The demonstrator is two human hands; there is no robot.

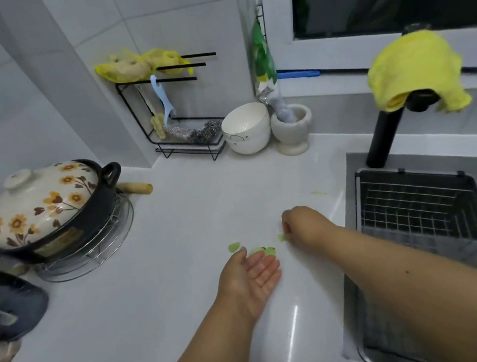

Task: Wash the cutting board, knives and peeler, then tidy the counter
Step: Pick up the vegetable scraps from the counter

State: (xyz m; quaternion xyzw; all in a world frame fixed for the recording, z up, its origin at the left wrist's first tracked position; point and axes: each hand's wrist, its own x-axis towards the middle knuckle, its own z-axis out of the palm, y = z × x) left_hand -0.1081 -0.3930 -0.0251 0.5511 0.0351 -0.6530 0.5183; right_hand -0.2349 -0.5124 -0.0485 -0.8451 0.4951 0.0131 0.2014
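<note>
A: Left of the sink, on the white counter — containers?

B: Item: floral-lidded clay pot, lid on, contents hidden. Item: white bowl, nothing visible inside. Item: stone mortar, pestle standing in it. Item: wire basket inside the sink.

A: Hands?

B: Left hand, palm up, fingers spread, beside green peel scraps. Right hand, fingers curled, pinching one scrap.

A: Peeler?

B: Blue peeler, hung on the black rack left of the bowl. Yellow cloth draped over the faucet; dark window behind.
</note>
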